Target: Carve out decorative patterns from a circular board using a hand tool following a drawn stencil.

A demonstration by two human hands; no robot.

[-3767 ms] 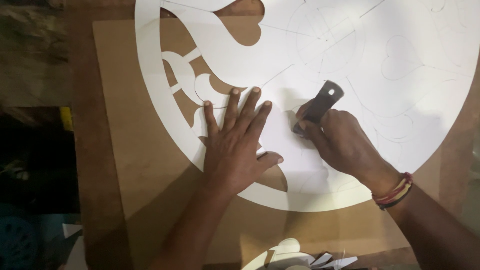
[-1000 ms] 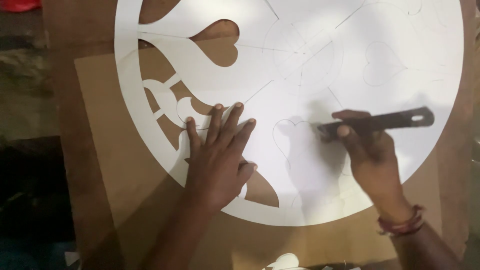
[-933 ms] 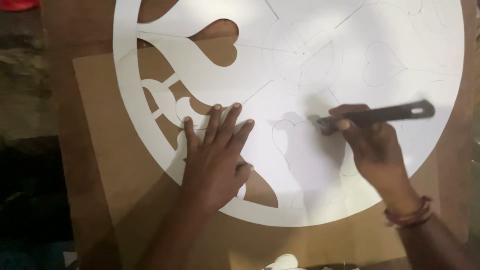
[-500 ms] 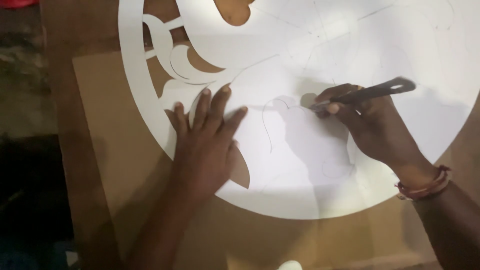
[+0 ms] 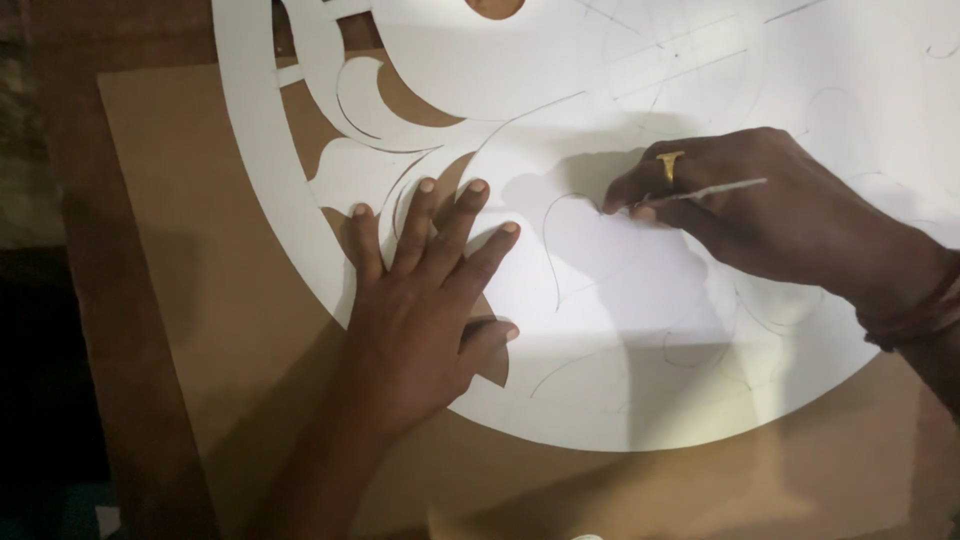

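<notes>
Brown cardboard sheet (image 5: 200, 300) lying on darker brown surface (image 5: 120, 430); dim dark area at left edge.

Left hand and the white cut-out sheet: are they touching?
Touching. The head view shows the left hand pressed flat, fingers spread, on the white cut-out sheet.
</notes>
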